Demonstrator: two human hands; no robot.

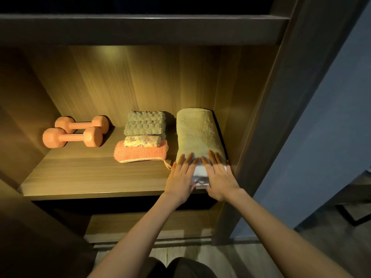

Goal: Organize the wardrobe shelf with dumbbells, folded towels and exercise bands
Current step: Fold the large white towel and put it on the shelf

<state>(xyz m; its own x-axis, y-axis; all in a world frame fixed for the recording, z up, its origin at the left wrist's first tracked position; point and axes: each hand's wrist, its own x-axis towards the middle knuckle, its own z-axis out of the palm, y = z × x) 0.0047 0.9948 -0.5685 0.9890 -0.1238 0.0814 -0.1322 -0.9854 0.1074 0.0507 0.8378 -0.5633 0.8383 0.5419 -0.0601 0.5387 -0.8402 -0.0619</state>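
Note:
Two orange dumbbells (74, 131) lie side by side at the back left of the wooden shelf (80, 175). In the middle sits a stack of small folded towels: a grey-green one (145, 123), a speckled one (142, 141) and an orange one (140, 153). A large folded tan towel (198, 131) lies at the right end, its front end near the shelf edge. My left hand (181, 177) and my right hand (218, 176) rest flat on its front end, fingers spread and blurred. No exercise bands are visible.
The wardrobe's right side panel (267, 121) stands close beside the tan towel. An upper shelf board (140, 29) runs overhead. A lower compartment (140, 223) lies below, and a blue wall (321, 137) is at the right.

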